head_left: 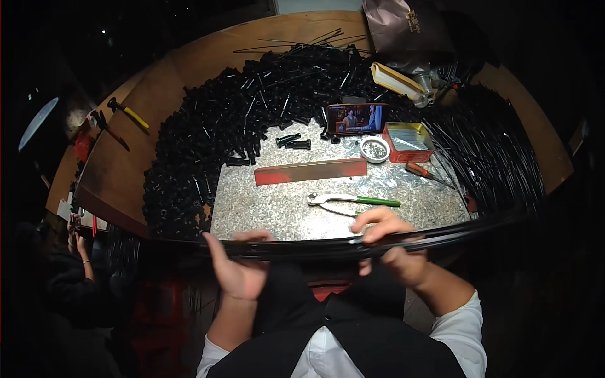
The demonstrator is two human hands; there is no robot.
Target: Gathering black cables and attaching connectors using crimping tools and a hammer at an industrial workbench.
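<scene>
- Rods (302, 251), long and black, run in a bundle across both our hands, along the near edge of the table.
- Our right hand (386, 228) is wrapped around the bundle, digits showing on its far and near sides.
- Our left hand (242, 277) stands wide, thumb spread from the fingers, the bundle's end between them; with the blur, we cannot tell how firmly it touches.
- Just beyond our right fingers we see green-handled pincers (375, 201) on the speckled tabletop (252, 211).
- Farther in, we have a worn red bar (311, 171) and, to its right, an orange-handled screwdriver (419, 169).
- Past those we find a white bowl (376, 160) of small metal bits beside a red box (411, 156).
- Behind the bowl, a lit phone (357, 118) stands lengthwise.
- Beyond, we see heaped black tubular parts (208, 132) and a dark bag (406, 31).
</scene>
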